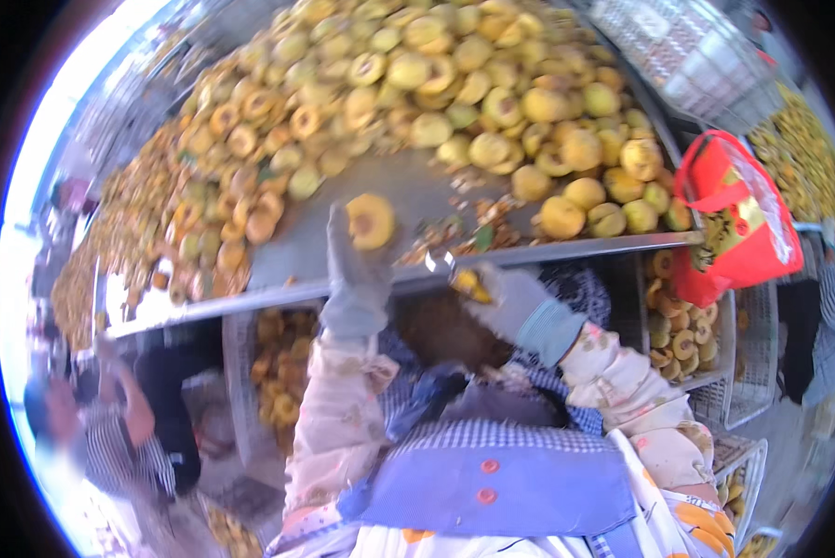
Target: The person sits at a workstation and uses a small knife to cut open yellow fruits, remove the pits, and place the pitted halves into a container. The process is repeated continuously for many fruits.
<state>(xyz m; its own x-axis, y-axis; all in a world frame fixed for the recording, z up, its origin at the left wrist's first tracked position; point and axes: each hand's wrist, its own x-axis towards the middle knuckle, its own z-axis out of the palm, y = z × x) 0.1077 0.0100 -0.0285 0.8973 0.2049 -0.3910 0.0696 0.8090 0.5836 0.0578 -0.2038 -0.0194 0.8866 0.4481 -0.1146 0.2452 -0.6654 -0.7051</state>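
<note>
My left hand [357, 274], in a pale glove, is raised at the near edge of the metal table [296, 265]. Between its fingers is a yellow peach half [371, 221], its cut face showing a darker middle. My right hand [510, 302], gloved with a blue cuff, is closed round a small tool [473, 284] with a yellow handle. The tool's shiny metal end points toward the left hand; blur hides its exact shape. A large heap of peaches [473, 84], many of them halved, covers the table beyond both hands.
Bits of pit and peel [473, 219] lie on the metal near the raised rim. A red bag [738, 219] hangs at the right corner. Crates of halves [282, 372] stand below the table on both sides. A co-worker in a striped top [124, 446] is at the left.
</note>
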